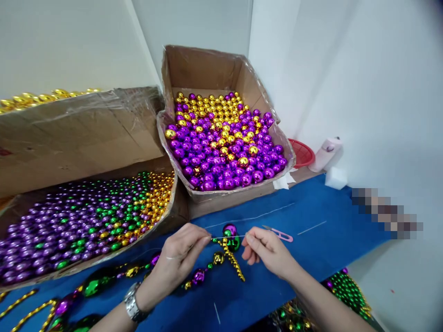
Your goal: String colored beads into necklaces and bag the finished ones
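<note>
My left hand [182,256] and my right hand [266,249] are both pinched on a thin thread [228,238] stretched between them above the blue table [311,216]. A bead strand [221,258] of purple, green and gold beads hangs from the thread between the hands. It trails to the left under my left wrist, which wears a metal watch [133,302]. Pink thread snips [282,235] lie just beyond my right hand.
A cardboard box of purple and gold balls [221,138] stands behind the hands. Another box of small purple, green and gold beads [83,221] is at left. A red lid [301,152], a white bottle [325,154] and green bead strands [348,290] lie at right.
</note>
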### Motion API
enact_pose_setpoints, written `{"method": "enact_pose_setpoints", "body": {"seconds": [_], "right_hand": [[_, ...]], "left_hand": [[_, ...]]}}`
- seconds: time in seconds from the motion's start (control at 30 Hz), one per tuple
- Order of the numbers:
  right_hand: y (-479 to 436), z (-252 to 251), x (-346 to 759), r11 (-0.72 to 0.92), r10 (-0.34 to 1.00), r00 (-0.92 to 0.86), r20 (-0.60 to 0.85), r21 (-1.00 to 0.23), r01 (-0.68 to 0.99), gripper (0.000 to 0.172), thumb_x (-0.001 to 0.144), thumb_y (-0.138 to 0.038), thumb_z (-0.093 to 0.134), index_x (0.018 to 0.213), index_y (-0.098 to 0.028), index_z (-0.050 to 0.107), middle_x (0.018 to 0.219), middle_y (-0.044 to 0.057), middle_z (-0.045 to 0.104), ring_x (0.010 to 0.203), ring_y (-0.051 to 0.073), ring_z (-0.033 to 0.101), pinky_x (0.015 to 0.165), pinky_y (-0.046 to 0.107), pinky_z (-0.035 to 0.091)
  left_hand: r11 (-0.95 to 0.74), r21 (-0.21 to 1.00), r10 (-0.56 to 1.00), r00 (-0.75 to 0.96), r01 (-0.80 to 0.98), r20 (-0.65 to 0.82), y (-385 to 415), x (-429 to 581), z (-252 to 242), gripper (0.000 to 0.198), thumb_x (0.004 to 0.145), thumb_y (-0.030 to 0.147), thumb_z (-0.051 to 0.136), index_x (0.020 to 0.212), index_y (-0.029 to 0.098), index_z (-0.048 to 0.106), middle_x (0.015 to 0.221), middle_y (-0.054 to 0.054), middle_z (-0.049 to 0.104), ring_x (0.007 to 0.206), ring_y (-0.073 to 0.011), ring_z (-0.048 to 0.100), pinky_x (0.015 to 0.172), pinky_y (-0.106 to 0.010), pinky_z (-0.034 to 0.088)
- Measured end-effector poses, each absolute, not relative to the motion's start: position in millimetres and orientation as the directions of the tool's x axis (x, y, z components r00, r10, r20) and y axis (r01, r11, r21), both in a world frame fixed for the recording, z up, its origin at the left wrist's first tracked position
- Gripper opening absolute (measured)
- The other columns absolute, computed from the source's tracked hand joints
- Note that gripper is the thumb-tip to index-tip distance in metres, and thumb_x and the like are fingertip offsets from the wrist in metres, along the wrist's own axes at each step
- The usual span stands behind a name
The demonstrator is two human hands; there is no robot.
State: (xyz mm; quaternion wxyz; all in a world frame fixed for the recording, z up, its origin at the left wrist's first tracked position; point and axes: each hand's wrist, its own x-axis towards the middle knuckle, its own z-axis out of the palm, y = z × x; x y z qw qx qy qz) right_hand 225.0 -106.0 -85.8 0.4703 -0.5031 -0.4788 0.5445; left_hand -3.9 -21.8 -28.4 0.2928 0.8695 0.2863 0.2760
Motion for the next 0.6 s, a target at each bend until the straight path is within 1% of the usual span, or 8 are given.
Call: {"method": "enact_pose_setpoints", "body": {"seconds": [0.07,0.13,0.2,0.27,0.37,0.47,0.53,0.6], "right_hand": [[-107.4,-94.4,219.6,-0.125,0.992,-0.042,-0.121,-0.987,-0.106,0.033,0.092,-0.045,0.048,0.084,-0.015,0.059,0.065,0.002,0.066,0.053,0.011,0.06,0.051,0.021,0.044],[-109.0,-101.5,212.8,-0.147,0.989,-0.032,-0.143,-0.971,-0.188,0.032,0.091,-0.044,0.051,0.082,-0.015,0.06,0.063,0.002,0.065,0.052,0.01,0.058,0.051,0.02,0.043],[-110.7,-105.9,208.3,-0.164,0.986,-0.021,-0.164,-0.946,-0.279,0.03,0.09,-0.041,0.055,0.08,-0.014,0.061,0.061,0.001,0.063,0.05,0.008,0.056,0.049,0.018,0.041],[-112.2,-106.1,209.1,-0.157,0.985,0.007,-0.173,-0.909,-0.386,0.026,0.089,-0.038,0.057,0.078,-0.015,0.061,0.062,0.0,0.061,0.052,0.007,0.055,0.049,0.017,0.039],[-112.3,-96.8,219.0,-0.074,0.984,0.098,-0.151,-0.837,-0.543,0.022,0.089,-0.04,0.056,0.078,-0.021,0.059,0.082,-0.002,0.063,0.072,0.008,0.061,0.057,0.017,0.043],[-108.1,-78.4,229.5,0.035,0.977,0.17,-0.131,-0.686,-0.727,0.021,0.087,-0.043,0.056,0.078,-0.025,0.056,0.108,-0.005,0.062,0.104,0.013,0.057,0.078,0.025,0.048],[-102.9,-64.7,232.6,0.106,0.973,0.195,-0.126,-0.507,-0.856,0.013,0.084,-0.036,0.061,0.078,-0.025,0.056,0.106,-0.005,0.063,0.109,0.015,0.055,0.085,0.03,0.047],[-96.7,-52.3,232.8,0.151,0.973,0.203,-0.107,-0.366,-0.918,0.008,0.083,-0.028,0.063,0.079,-0.025,0.056,0.086,-0.005,0.065,0.098,0.015,0.06,0.083,0.032,0.048]], "left_hand": [[-0.441,0.843,0.774,0.606,0.308,0.184,-24.6,-2.3,-24.5,0.017,0.09,0.024,0.048,0.083,0.017,0.062,0.087,-0.005,0.065,0.074,-0.0148,0.058,0.068,-0.025,0.045],[-0.196,0.967,0.832,0.55,0.164,0.075,-26.6,3.3,-22.4,0.023,0.091,0.027,0.047,0.075,0.016,0.06,0.101,-0.007,0.065,0.081,-0.0156,0.058,0.07,-0.025,0.045],[0.018,0.998,0.833,0.554,-0.055,0.015,-28.0,11.6,-21.6,0.027,0.091,0.027,0.046,0.069,0.015,0.056,0.112,-0.009,0.063,0.095,-0.0185,0.057,0.079,-0.027,0.044],[0.157,0.957,0.816,0.578,-0.242,0.013,-28.8,20.3,-21.8,0.027,0.092,0.025,0.043,0.069,0.015,0.054,0.106,-0.009,0.065,0.104,-0.0216,0.056,0.09,-0.032,0.041],[0.212,0.882,0.811,0.579,-0.42,0.081,-28.5,31.5,-23.9,0.024,0.093,0.02,0.04,0.073,0.016,0.054,0.08,-0.005,0.065,0.093,-0.0216,0.06,0.097,-0.042,0.037],[0.192,0.853,0.82,0.557,-0.485,0.132,-27.9,40.2,-26.2,0.024,0.093,0.018,0.04,0.074,0.016,0.055,0.071,-0.002,0.059,0.079,-0.019,0.06,0.091,-0.044,0.04],[0.169,0.86,0.827,0.545,-0.481,0.143,-28.1,44.8,-25.7,0.024,0.093,0.018,0.04,0.074,0.015,0.055,0.07,-0.002,0.058,0.075,-0.0181,0.058,0.088,-0.043,0.042],[0.145,0.871,0.834,0.532,-0.47,0.149,-28.8,48.0,-22.3,0.024,0.093,0.018,0.04,0.073,0.015,0.055,0.067,-0.002,0.057,0.072,-0.0173,0.057,0.085,-0.042,0.043]]}}
